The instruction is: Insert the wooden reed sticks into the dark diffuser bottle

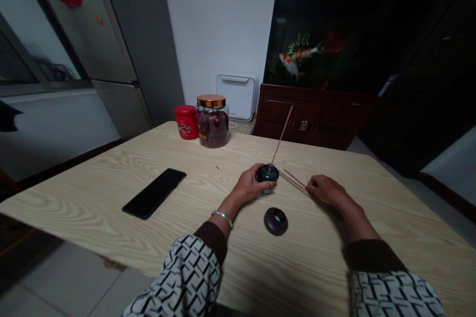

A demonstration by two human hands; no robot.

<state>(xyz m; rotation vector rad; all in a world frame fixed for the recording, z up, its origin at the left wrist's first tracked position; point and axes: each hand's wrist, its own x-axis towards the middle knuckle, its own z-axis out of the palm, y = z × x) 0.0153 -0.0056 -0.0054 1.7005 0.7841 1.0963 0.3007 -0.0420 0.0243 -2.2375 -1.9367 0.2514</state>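
My left hand (pixel 251 184) is wrapped round a small dark glass diffuser bottle (pixel 268 173) that stands upright on the table. One thin reed stick (pixel 281 134) rises from its neck, leaning to the right. To the right of the bottle, my right hand (pixel 327 189) is low over the table with its fingers curled in a pinch at the near end of a thin reed stick (pixel 294 178). Another stick or more lies beside that one, close to the bottle. In front of the bottle lies a dark round cap (pixel 275 221) with a hole in its middle.
A black phone (pixel 154 193) lies on the wooden table (pixel 111 178) at the left. Toward the back edge are a red canister (pixel 186 123) and a clear jar (pixel 212 124) with a copper-coloured lid. A tiny stick fragment (pixel 217 167) lies mid-table. Behind is a fish tank (pixel 316 25).
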